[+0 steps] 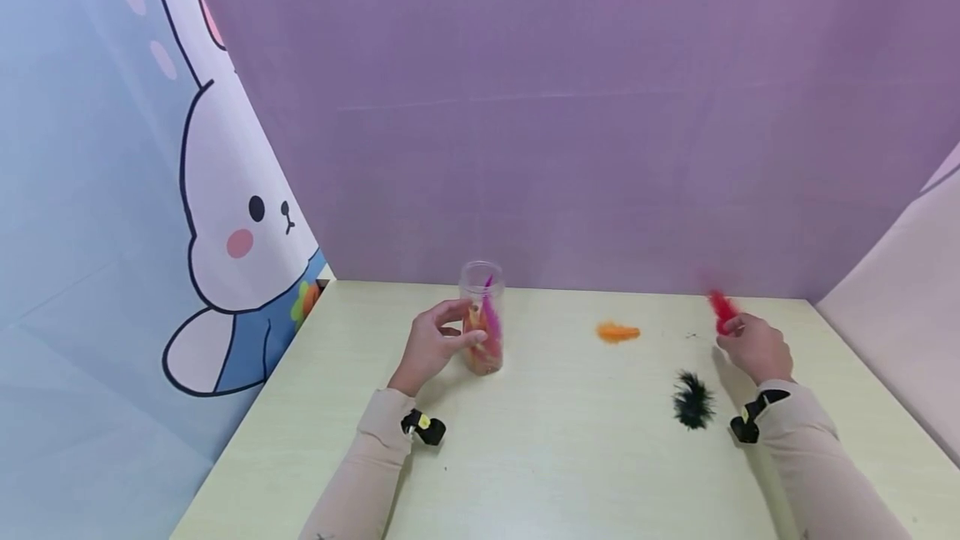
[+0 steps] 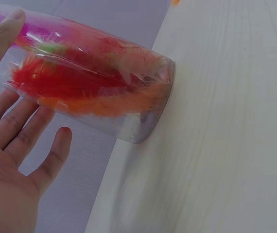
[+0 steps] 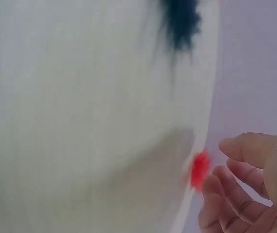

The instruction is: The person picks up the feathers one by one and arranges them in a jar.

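Upright on the table stands a clear jar (image 1: 482, 276) holding several feathers, among them a magenta feather (image 1: 491, 323), a red feather (image 2: 70, 80) and an orange feather (image 2: 104, 104). My left hand (image 1: 435, 342) grips its left side, thumb on one side and fingers on the other. Above the table at the far right, my right hand (image 1: 757, 348) pinches a fluffy red feather (image 1: 722, 310) at the fingertips. The feather looks blurred, and its held end is hidden in the head view.
An orange feather (image 1: 618, 332) lies on the table (image 1: 555, 457) between the hands. Nearer me, left of the right wrist, is a black feather (image 1: 693, 400). A purple cloth (image 1: 570, 148) hangs behind the table, and a blue rabbit-print cloth (image 1: 90, 273) hangs at the left.
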{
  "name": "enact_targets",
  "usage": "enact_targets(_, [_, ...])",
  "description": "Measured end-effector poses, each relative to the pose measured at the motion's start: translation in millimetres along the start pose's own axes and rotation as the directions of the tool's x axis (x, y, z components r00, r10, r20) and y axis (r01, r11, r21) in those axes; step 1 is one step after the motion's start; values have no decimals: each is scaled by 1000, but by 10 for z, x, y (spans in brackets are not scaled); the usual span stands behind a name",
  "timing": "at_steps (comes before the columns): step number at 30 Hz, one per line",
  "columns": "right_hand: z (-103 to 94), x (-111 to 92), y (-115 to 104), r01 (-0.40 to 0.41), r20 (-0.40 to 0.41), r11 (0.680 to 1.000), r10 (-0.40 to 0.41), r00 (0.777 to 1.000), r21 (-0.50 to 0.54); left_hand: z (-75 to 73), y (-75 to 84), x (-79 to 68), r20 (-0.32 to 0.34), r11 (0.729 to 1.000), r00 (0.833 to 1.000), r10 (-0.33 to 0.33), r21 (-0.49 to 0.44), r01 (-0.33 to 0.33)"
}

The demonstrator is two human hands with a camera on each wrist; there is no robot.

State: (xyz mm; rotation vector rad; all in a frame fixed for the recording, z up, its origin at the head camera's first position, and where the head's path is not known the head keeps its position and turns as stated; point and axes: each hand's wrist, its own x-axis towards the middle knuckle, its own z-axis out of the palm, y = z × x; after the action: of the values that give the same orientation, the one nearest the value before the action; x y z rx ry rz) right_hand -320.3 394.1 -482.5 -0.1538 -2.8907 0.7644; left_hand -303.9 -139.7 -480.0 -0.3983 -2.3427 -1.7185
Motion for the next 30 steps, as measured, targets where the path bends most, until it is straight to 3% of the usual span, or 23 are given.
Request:
enact_targets(11, [26,145,85,157,-37,969,-167,985,-190,-15,-9,-1,-6,1000,1000,3,-17,-4])
enact_targets(19, [-9,183,110,168,64,962,-158,985,-214,-10,-15,-2,5,1000,1000,13,-22,-13])
enact_targets(30, [-27,201,104,184,77,957,-171,982,-222,-19,-12,4,0,1000,1000,5,-26,-5])
